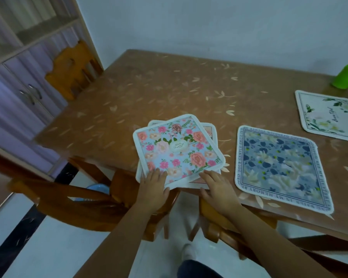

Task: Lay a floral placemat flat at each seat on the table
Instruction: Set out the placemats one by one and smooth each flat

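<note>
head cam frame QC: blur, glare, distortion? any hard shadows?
Head view: soft, even light, no hard shadows, only a faint sheen on the table. Head view: wide-angle bowing tilts the cabinet and curves the table edge. Head view: pink placemat pattern reads clearly at centre; the near chair and green object at the frame edges are smeared.

- Left hand [154, 185]: palm down, fingers [159, 174] straight and close together, pointing away from the body; thumb out to the right of them.
- Right hand [217, 189]: palm down, fingers [210, 175] slightly spread, nearly straight, tips angled toward the left fingers.
- Hands near each other, not touching.
- Left forearm [117, 233], right forearm [269, 233]: bare, extended forward, converging toward the fingers.
</note>
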Demonstrator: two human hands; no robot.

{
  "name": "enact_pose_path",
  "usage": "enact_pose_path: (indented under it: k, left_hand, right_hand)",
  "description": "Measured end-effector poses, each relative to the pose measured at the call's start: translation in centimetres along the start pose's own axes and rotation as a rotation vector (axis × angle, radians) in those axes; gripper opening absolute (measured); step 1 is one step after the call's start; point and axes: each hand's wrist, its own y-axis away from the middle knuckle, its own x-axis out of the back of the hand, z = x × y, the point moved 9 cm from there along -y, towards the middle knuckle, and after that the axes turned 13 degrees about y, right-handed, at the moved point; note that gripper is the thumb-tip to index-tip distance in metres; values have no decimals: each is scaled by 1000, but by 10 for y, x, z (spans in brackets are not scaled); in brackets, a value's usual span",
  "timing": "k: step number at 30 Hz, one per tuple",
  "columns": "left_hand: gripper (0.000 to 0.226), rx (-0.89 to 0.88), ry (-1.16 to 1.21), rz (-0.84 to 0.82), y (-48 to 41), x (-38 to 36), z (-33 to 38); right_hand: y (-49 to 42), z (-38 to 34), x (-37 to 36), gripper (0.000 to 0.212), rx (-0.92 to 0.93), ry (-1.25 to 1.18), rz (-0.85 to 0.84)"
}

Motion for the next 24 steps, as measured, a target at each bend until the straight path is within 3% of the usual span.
enact_pose_path:
  k: [15,19,24]
  left_hand:
    - [63,-96,-63,-68,-42,-38,-3]
    - [54,-134,76,-21,-41,-31,-3]
    - [25,-178,306,96,-38,-14,1]
  right_hand:
    - [-68,-11,-61,55,226,78,-161]
    - [-75,-14,-63,56,291,53,-128]
    - [-75,-14,-59,49,324,-28,-75]
